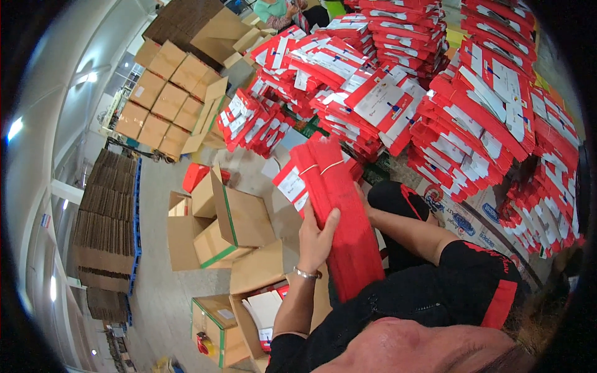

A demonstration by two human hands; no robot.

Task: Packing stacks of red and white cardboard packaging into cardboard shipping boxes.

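A thick bundle of flat red packages (pixel 339 217) lies across my lap, tilted, with a thin band running over its far end. White printed panels show along its left side. My left hand (pixel 318 235), with a bracelet at the wrist, grips the bundle's left edge, thumb on top. Against the right edge rests my right hand (pixel 362 199); its fingers are mostly hidden behind the bundle. Beyond my hands rise tall stacks of similar red-and-white packages (pixel 385 102).
An open carton (pixel 252 217) stands to the left. Nearer me, another open carton (pixel 239 311) holds white and red packages, beside a tape dispenser (pixel 204 343). Farther left are flattened cardboard on a pallet (pixel 102 230) and stacked cartons (pixel 165 93). Another person (pixel 280 13) sits at the back.
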